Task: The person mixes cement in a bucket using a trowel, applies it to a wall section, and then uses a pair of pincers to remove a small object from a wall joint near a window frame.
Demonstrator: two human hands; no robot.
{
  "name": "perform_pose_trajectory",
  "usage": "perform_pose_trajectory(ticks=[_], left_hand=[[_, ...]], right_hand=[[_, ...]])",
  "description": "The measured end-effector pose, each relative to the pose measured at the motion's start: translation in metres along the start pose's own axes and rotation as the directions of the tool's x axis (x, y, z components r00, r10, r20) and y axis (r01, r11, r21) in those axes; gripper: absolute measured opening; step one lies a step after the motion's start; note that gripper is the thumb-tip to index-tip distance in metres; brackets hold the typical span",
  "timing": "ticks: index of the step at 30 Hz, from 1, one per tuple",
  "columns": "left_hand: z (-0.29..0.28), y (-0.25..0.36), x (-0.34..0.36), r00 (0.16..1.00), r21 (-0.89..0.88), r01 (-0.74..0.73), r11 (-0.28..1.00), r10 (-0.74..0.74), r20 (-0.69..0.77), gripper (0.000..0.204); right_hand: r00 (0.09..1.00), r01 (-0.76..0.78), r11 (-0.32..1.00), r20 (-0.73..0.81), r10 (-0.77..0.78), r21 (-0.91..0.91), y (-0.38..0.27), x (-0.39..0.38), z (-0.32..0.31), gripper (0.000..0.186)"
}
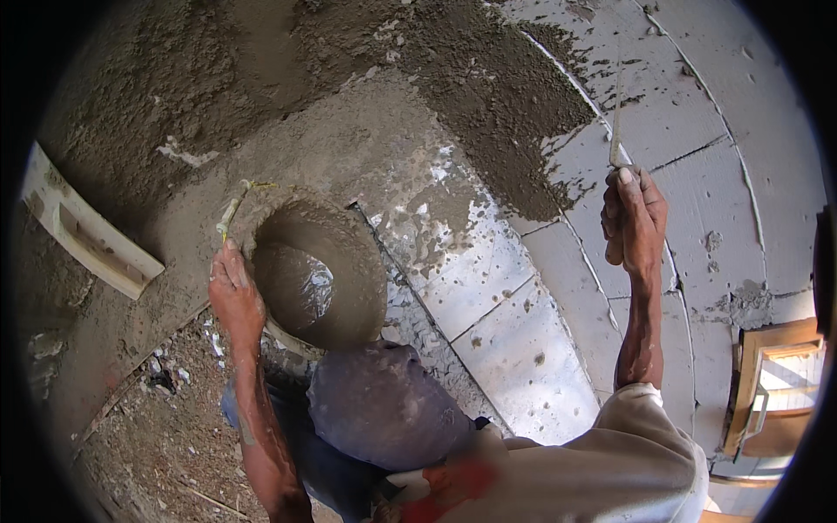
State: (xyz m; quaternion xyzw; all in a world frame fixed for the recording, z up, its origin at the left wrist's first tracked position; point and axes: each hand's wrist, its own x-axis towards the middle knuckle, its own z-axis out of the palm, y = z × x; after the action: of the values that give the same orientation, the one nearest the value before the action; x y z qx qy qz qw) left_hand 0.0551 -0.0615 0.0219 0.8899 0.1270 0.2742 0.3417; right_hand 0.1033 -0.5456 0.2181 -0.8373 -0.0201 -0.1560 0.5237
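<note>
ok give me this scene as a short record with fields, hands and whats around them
setting: block wall partly coated with wet grey plaster
left hand: fingers closed on a thin stick-like tool, beside the pan
right hand: raised against the wall, pinching a thin string or rod that runs upward
pan: round, holding wet mortar, tilted against the wall
left edge: pale wooden float lying on mortar
right edge: wooden frame
ground: rubble and dirt at lower left

Soft daylight, brightest on the pale grey block wall (697, 174); left side dim, edges bend into black fisheye rim.
</note>
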Motion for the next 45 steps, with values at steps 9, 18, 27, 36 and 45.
perform_pose_trajectory(ticks=[9, 18, 27, 36, 45], left_hand=[[-0.002, 0.051, -0.009, 0.901, -0.027, 0.356, 0.934, -0.335, 0.275, 0.043], [-0.043, 0.095, 0.009, 0.905, -0.418, 0.407, 0.812, -0.421, 0.063, 0.037], [-0.185, 0.214, 0.071, 0.976, -0.546, 0.219, 0.809, -0.194, 0.104, 0.027], [-0.318, 0.34, 0.111, 0.918, -0.649, 0.339, 0.681, -0.39, 0.07, 0.034], [-0.396, 0.321, 0.073, 0.602, -0.565, 0.593, 0.574, -0.782, -0.162, 0.037]], right_hand=[[0.65, 0.576, 0.685, 0.758, -0.055, -0.445, 0.114, -0.103, 0.222, 0.043], [0.531, 0.77, 0.404, 0.847, 0.023, -0.494, 0.037, -0.089, 0.289, 0.044], [0.345, 0.576, 0.762, 0.933, 0.104, -0.298, -0.097, -0.068, 0.207, 0.028], [0.398, 0.447, 0.869, 0.917, 0.017, -0.21, -0.259, -0.076, 0.121, 0.042], [0.27, -0.104, 0.993, 0.96, 0.074, -0.048, -0.369, -0.031, 0.039, 0.046]])
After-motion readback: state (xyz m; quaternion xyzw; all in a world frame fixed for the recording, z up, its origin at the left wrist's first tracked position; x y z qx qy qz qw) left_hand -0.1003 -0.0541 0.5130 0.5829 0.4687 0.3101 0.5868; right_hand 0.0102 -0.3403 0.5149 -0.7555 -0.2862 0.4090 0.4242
